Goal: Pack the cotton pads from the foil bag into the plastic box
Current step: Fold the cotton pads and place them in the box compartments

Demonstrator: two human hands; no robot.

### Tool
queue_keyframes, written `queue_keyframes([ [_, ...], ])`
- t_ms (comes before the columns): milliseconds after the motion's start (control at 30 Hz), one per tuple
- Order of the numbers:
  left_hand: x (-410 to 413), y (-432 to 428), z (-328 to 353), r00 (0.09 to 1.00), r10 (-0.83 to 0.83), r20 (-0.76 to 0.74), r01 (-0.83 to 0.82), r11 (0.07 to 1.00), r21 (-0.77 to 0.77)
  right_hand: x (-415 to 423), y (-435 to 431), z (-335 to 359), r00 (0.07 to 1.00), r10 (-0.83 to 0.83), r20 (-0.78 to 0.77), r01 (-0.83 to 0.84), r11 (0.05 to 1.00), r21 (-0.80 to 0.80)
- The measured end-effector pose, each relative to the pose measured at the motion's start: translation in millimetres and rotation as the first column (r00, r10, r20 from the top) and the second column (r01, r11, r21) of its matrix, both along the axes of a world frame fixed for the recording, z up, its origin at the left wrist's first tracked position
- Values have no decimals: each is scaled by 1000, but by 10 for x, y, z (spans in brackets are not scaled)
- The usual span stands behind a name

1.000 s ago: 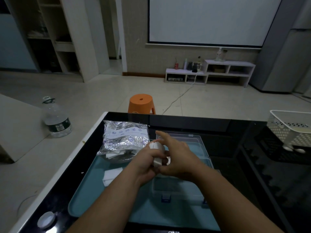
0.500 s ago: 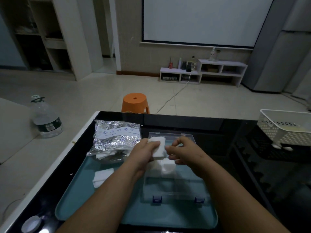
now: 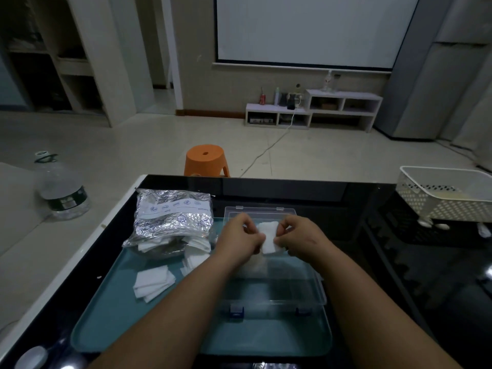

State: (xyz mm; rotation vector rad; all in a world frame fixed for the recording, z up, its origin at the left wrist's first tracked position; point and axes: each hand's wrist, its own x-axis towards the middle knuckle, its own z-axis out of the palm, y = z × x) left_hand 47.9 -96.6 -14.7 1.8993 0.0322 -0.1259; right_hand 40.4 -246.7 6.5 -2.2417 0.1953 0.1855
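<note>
A small stack of white cotton pads (image 3: 269, 237) is pinched between my left hand (image 3: 239, 238) and my right hand (image 3: 300, 237), held just above the far half of the clear plastic box (image 3: 282, 286). The box lies open on the teal tray (image 3: 111, 323), its lid tipped back. The crinkled foil bag (image 3: 173, 217) rests at the tray's far left corner with pads spilling from its mouth. More loose pads (image 3: 153, 282) lie on the tray in front of the bag.
The tray sits on a glossy black table (image 3: 399, 275). A white perforated basket (image 3: 447, 195) stands at the right. An orange stool (image 3: 205, 159) is beyond the table, and a large water bottle (image 3: 62, 190) stands on the floor at the left.
Both hands have shifted from holding the pads bunched close together to pinching the stack from either side, flat, over the far part of the box.
</note>
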Motion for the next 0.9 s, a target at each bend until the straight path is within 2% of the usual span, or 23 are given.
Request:
queue_keyframes([
  [100,42,-135,-33,1000,-14,1,14,997,77,-16,-44,-11,1000,-7,-8,6,996,-92],
  [233,57,-235,-105,998,-56,14,52,975,215,-40,-82,-2,998,44,-42,-54,953,-299],
  [400,53,-296,-129,997,-81,6,72,908,413,-14,-40,-78,988,42,-146,-90,937,-338],
  [600,71,-370,-184,990,-143,-20,124,775,620,69,35,-119,958,75,-277,-200,867,-456],
  [733,40,-418,-234,991,-133,-13,109,751,651,135,104,-122,925,11,-381,-225,822,-522],
  [900,37,-381,-201,985,-171,-33,154,767,623,117,116,-113,942,-59,-330,-152,803,-577],
])
